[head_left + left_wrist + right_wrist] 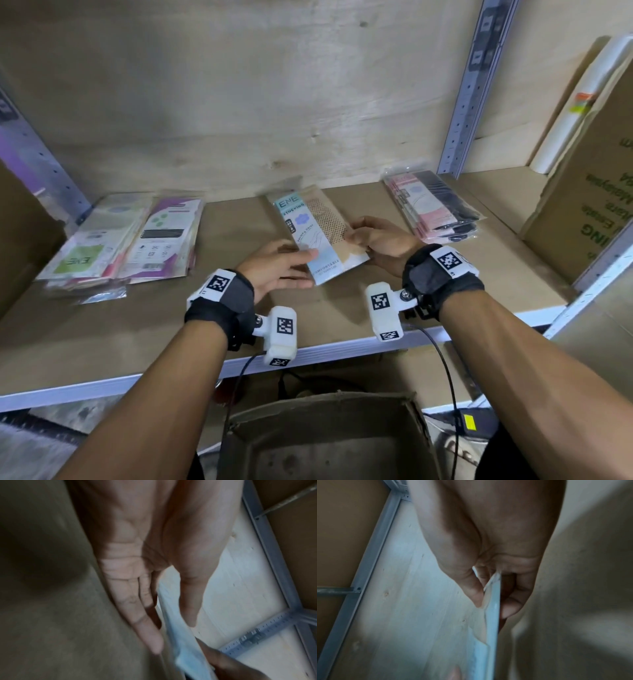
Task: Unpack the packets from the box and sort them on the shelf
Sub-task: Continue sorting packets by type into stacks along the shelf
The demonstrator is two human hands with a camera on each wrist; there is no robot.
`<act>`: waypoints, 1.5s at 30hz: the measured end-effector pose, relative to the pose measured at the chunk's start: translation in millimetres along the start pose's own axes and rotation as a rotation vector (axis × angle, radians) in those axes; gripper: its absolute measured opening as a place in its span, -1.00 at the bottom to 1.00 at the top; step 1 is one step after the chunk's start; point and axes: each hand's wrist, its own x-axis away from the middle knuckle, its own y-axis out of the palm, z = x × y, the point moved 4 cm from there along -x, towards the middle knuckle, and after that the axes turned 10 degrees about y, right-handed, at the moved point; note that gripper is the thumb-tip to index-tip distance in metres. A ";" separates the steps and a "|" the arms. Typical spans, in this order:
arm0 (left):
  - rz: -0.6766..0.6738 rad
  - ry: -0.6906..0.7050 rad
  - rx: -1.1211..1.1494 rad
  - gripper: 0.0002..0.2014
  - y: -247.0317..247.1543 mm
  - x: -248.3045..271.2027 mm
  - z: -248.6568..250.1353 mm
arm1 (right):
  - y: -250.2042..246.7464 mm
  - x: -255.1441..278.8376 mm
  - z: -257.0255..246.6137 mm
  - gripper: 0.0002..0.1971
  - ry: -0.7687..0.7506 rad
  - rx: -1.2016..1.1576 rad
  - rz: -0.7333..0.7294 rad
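Note:
A light blue and beige stocking packet is held over the middle of the brown shelf board. My left hand holds its near left edge, thumb on top and straight fingers underneath. In the left wrist view the packet runs between the thumb and fingers of that hand. My right hand pinches the right edge. The right wrist view shows the packet edge-on, with that hand gripping it between thumb and curled fingers. The open cardboard box sits below the shelf's front edge.
Green and pink packets and purple packets are stacked at the left of the shelf. A pink and black stack lies at the right. A large cardboard carton stands at the far right, behind a metal upright.

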 end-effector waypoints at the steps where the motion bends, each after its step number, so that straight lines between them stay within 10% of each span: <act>1: 0.010 0.029 -0.010 -0.54 3.4 -1.0 0.5 | -0.6 -0.3 0.6 -0.89 0.005 0.024 0.020; 14: 0.193 0.041 -0.362 -0.42 6.2 -12.2 10.9 | -31.2 -0.6 -2.6 -0.78 0.017 0.771 0.400; 19: 0.132 0.039 -0.292 -0.70 16.6 -14.3 13.0 | -26.4 4.3 0.6 -0.69 -0.017 0.617 0.279; 33: 0.135 0.124 -0.157 -0.41 57.9 -53.2 21.5 | -53.9 5.1 -7.9 -0.69 -0.058 0.587 0.345; 45: 0.120 0.142 -0.139 -0.59 71.0 -67.2 22.8 | -56.5 5.2 -12.4 -0.66 -0.055 0.643 0.401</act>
